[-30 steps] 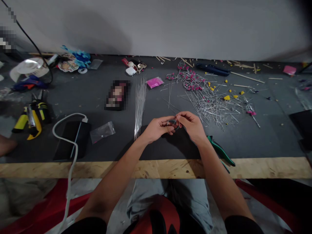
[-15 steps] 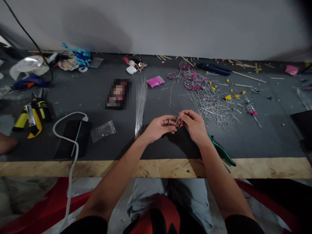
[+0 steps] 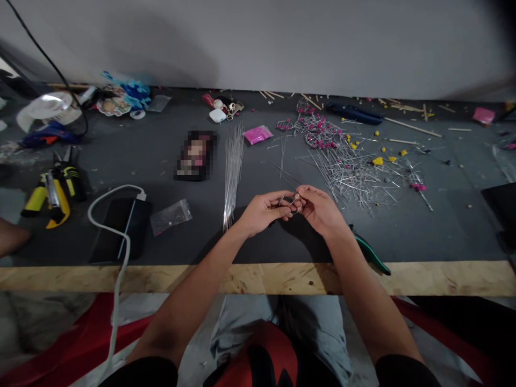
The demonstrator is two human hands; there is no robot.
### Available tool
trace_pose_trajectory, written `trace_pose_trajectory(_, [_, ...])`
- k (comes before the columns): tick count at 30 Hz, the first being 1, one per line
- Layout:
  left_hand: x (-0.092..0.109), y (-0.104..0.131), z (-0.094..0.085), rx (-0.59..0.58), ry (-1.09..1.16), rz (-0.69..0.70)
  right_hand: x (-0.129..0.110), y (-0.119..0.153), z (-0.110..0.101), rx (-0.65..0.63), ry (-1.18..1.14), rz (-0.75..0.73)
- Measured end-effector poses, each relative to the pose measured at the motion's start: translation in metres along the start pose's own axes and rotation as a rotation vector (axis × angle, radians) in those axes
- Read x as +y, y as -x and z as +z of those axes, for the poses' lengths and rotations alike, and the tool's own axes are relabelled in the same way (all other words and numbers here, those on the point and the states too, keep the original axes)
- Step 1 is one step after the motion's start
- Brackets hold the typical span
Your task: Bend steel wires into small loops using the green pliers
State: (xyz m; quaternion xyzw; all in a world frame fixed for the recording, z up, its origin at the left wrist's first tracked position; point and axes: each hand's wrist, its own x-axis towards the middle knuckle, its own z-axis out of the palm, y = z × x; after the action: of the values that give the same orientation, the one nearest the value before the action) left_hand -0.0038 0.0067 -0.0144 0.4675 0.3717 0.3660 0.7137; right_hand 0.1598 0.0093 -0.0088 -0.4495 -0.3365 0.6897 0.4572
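Dark tabletop (image 3: 435, 231), near side: left hand (image 3: 263, 214) and right hand (image 3: 321, 212) are narrowly pinching a curved wire (image 3: 295, 200) — seemingly bending it, the next move likely needing steady pressure.

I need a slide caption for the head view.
Left hand and right hand hold bent wire near a wire pile.

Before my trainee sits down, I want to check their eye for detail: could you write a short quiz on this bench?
1. True or false: the left hand and right hand both hold bent wire.
2. What colour is the packet beside the bundle of straight wires? (a) green (b) pink (c) black
3. Fill in: the green-handled tool lies nearer the ____ hand.

Key: 1 true; 2 b; 3 right.
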Motion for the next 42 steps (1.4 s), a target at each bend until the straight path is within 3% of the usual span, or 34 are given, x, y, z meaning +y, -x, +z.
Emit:
trace_pose_trajectory(6, [-0.006,-0.004,-0.005,0.075,0.008,0.011,0.006,0.000,0.005,0.130,0.212,-0.260])
trace_pose_trajectory(9, [-0.004,-0.003,-0.005,0.063,-0.051,0.012,0.006,0.001,0.004,0.108,0.360,-0.267])
trace_pose_trajectory(13, [0.000,-0.002,-0.003,0.100,-0.092,0.013,0.007,0.001,0.004,0.126,0.333,-0.248])
trace_pose_trajectory(18, [-0.002,-0.004,0.003,0.268,0.165,0.060,0.009,0.002,0.010,0.239,0.216,-0.376])
trace_pose_trajectory(25, [-0.003,-0.004,0.010,0.310,0.420,-0.007,0.011,0.002,0.013,0.294,0.194,-0.423])
trace_pose_trajectory(28, [-0.003,-0.004,0.012,0.374,0.349,0.057,0.012,0.001,0.014,0.311,0.204,-0.432])
trace_pose_trajectory(35, [-0.005,0.001,0.012,0.504,-0.048,0.240,0.021,-0.002,0.015,0.383,0.184,-0.411])
trace_pose_trajectory(42, [-0.004,0.005,0.013,0.526,-0.229,0.251,0.025,-0.004,0.015,0.406,0.022,-0.279])
